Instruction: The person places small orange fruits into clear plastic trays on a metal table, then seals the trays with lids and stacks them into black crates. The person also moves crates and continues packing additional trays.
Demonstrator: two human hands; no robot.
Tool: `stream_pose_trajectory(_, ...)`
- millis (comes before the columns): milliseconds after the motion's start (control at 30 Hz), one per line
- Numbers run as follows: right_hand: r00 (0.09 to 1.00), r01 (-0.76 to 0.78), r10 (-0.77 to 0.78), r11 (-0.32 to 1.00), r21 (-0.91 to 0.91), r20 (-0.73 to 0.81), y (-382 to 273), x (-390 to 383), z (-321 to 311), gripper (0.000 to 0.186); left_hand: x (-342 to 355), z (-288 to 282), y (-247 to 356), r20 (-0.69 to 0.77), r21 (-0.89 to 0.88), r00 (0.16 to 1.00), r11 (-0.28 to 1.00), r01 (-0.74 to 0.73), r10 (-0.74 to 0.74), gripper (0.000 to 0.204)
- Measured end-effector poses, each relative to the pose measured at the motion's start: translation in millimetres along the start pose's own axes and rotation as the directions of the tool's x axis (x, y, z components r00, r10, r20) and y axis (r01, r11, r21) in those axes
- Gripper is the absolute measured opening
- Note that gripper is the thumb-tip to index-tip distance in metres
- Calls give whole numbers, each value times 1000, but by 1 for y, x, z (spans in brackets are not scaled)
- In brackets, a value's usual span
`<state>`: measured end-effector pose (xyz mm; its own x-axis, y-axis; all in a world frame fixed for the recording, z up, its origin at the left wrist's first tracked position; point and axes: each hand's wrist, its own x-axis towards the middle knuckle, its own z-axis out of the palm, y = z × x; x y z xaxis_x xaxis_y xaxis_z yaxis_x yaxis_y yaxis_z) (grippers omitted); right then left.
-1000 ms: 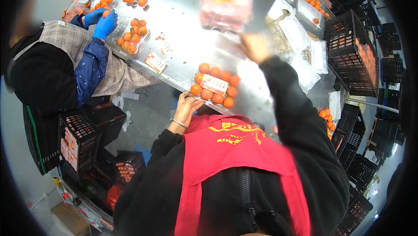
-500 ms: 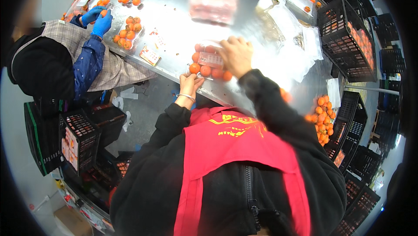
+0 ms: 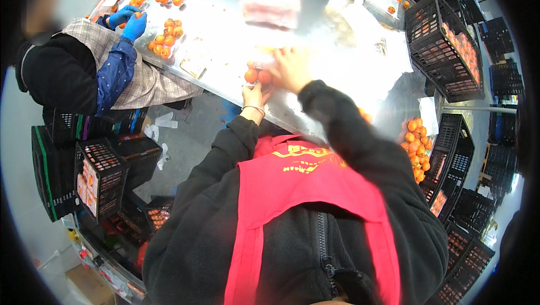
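A see-through pack of round orange-red fruit [image 3: 251, 76], persimmon-like, lies on the metal table near its front edge. My left hand [image 3: 255, 98] is closed on the pack's near left corner, fingertips against the fruit. Over its right side curves my right hand [image 3: 291, 70], fingers bent onto it and blurred by glare. That hand hides most of the pack and the label on it. Beyond both hands stands a stack of pink-and-white packs [image 3: 271, 2], smeared by brightness.
A co-worker's blue-gloved hands [image 3: 134, 24] handle fruit at the left, beside filled clear trays [image 3: 166, 39]. White sheets [image 3: 365, 41] cover the table's right part. A black crate [image 3: 441, 52] of packs stands at the right edge, loose orange fruit [image 3: 417, 147] nearer me.
My right hand has slid left and nearer over the pack, covering the label and more fruit. My left hand has shifted slightly right and up along its near edge.
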<state>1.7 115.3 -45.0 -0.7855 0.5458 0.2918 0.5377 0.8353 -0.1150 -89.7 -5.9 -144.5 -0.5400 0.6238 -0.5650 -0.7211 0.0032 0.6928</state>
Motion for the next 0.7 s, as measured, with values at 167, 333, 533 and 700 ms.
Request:
stream_pose_trajectory(167,983,18,-34,996,90,179,-6,-78,20,85,4,-4,0,-131,-82,991,996,18,-29,25)
stream_pose_trajectory(333,977,-15,-4,996,90,211,0,-95,22,90,10,-1,3,-208,-72,978,997,1,-16,30)
stream_pose_trajectory(533,907,-272,401,792,546,-131,10,-124,59,62,19,19,2,-356,72,934,997,-17,42,21)
stream_pose_trajectory(700,584,-554,341,-495,669,736,36,-137,100,46,19,18,5,-424,311,897,950,14,126,25)
